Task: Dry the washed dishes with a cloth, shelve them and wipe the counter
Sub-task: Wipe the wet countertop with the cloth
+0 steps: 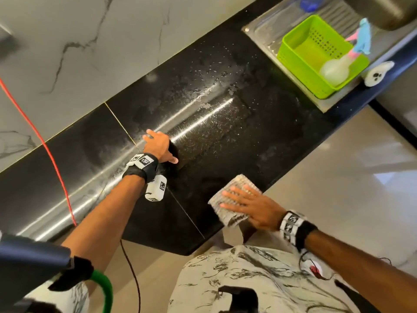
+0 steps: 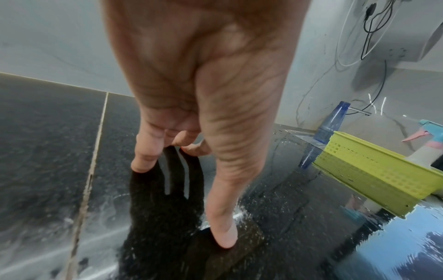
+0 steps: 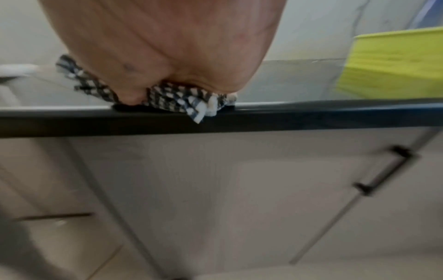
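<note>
Now right hand (image 1: 252,208) flat, pressing cloth (image 1: 234,199) on counter (image 1: 225,143); left hand (image 1: 158,144) apparently released, fingertips touching.

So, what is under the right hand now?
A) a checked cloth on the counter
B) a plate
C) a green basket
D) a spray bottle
A: the right hand lies flat, fingers spread, on the checked cloth near the front edge of the black counter.

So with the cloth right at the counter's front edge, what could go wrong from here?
The checked cloth under the flat right hand already overhangs the counter edge; it could slip off. Water droplets lie far from the cloth and might be missed. The left hand braces on the wet surface and may slide.
</note>
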